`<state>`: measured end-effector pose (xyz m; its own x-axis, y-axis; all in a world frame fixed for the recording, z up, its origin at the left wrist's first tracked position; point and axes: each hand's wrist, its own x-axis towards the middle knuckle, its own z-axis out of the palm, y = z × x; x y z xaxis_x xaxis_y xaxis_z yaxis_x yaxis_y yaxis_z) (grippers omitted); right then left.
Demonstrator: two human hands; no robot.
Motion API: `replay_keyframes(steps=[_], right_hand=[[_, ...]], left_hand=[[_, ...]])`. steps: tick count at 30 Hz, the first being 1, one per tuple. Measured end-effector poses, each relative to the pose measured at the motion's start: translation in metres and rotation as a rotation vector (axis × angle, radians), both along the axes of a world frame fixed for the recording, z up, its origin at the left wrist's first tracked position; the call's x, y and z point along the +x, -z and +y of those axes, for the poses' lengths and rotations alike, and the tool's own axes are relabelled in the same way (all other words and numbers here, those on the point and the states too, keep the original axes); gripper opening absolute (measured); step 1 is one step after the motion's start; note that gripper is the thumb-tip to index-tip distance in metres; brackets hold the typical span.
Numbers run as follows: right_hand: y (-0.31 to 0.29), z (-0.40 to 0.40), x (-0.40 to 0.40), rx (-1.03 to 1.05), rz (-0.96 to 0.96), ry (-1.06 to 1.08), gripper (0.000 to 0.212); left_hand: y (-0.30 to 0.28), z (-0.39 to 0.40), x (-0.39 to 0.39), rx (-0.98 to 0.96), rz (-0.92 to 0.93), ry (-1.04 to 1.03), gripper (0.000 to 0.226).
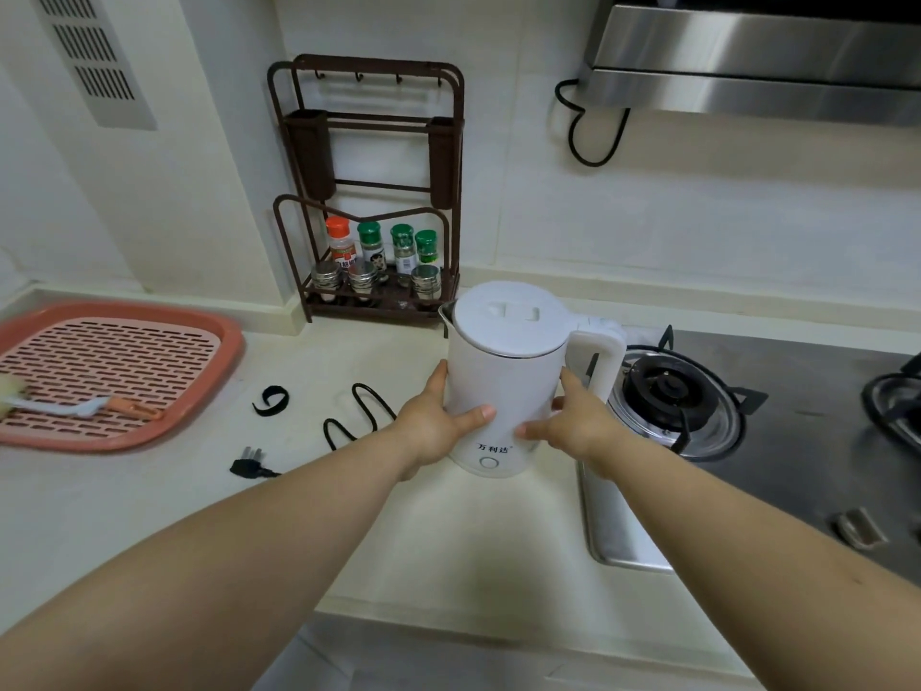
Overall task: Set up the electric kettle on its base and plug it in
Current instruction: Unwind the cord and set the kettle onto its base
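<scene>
A white electric kettle (pixel 503 371) stands upright on the cream counter, lid shut, handle to the right, spout toward the back left. My left hand (pixel 433 421) clasps its left side and my right hand (pixel 573 421) clasps its right side below the handle. The kettle's bottom part (pixel 491 463), with a round button, touches the counter; a separate base cannot be told apart from it. A black power cord (pixel 361 416) snakes across the counter to the left, ending in a loose black plug (pixel 249 467). A black cord strap (pixel 271 400) lies beside it.
A pink slotted drainer tray (pixel 209 386) with a brush (pixel 60 399) sits at the left. A brown spice rack (pixel 369 271) with jars stands against the back wall. A steel gas hob (pixel 668 391) lies right of the kettle, with a range hood (pixel 747 57) above. No wall socket shows.
</scene>
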<state>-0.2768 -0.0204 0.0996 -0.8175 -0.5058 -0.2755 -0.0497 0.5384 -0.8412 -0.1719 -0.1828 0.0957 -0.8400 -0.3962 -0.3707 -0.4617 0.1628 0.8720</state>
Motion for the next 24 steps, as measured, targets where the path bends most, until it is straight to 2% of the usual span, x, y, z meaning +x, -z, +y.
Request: replay_keyframes(steps=[14,21,24], right_hand=[[-0.007,-0.037,-0.138,-0.052,0.043,-0.064,0.087],[-0.005,-0.055,-0.188,-0.064,0.035,-0.028,0.087],[-0.004,-0.066,-0.204,-0.086,0.044,0.026,0.088]], left_hand=[[-0.015,-0.022,-0.133,0.059,0.051,-0.107,0.094],[-0.022,-0.038,-0.188,0.108,0.084,-0.107,0.082],[-0.021,-0.046,-0.211,0.095,0.085,-0.111,0.087]])
